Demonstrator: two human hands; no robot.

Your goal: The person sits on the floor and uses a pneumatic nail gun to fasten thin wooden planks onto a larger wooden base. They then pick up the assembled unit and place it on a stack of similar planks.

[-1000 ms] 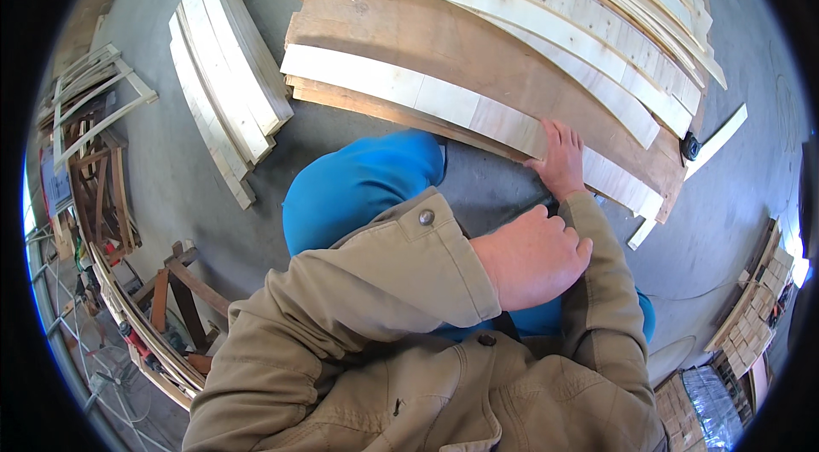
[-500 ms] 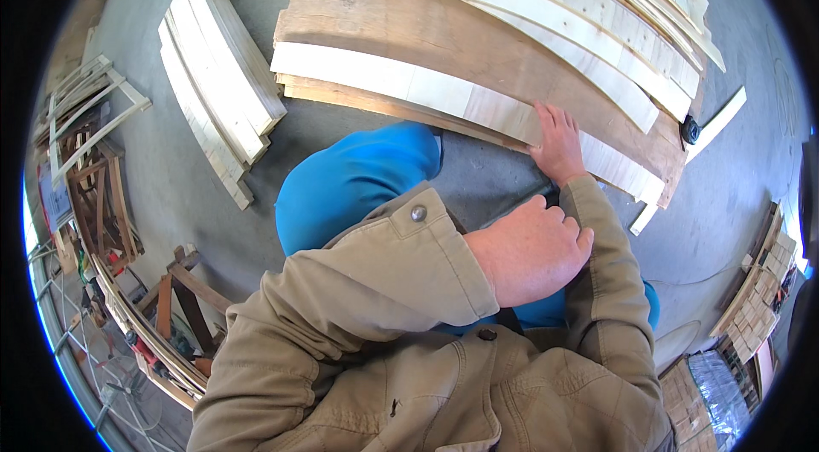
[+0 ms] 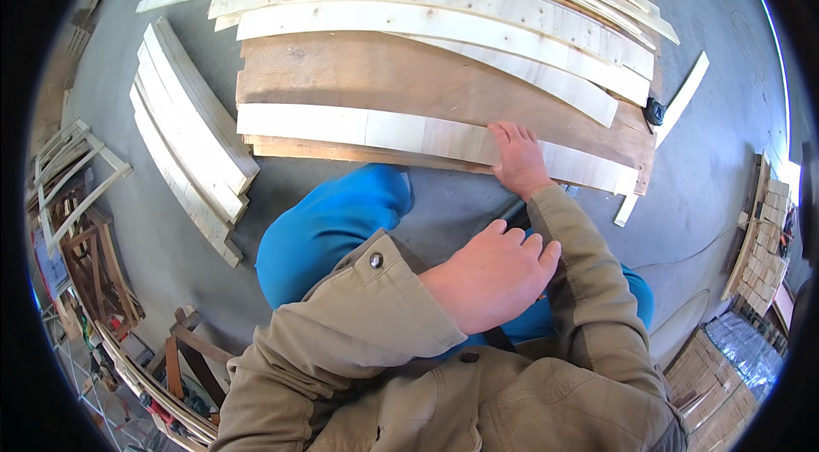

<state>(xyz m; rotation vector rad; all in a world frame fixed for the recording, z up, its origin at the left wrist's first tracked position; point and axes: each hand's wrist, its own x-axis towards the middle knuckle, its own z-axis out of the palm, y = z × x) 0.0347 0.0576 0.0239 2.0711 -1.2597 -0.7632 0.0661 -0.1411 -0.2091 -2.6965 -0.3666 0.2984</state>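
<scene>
My right hand point(image 3: 519, 160) lies across a pale wooden strip point(image 3: 316, 122) along the near edge of a brown plywood board point(image 3: 341, 68). Its fingertips reach the strip's far edge and its thumb is at the near edge. Closer to my body, my left hand point(image 3: 499, 277) is closed, back upward, beside my right forearm. Its fingers curl down, so whatever is in its palm stays hidden. A dark, bar-like thing point(image 3: 517, 213) shows partly between my hands, its kind unclear.
Many pale strips point(image 3: 426, 21) lie across the board's far part. Left of it, more strips point(image 3: 188, 128) are stacked on the grey floor. A black tape measure point(image 3: 654, 111) sits at the board's right edge by a loose strip point(image 3: 685, 98). Wooden frames point(image 3: 98, 268) stand far left.
The view has shifted, so the board and strips appear lower and further left. My right hand keeps its place on the strip; my left hand stays closed beside the right forearm.
</scene>
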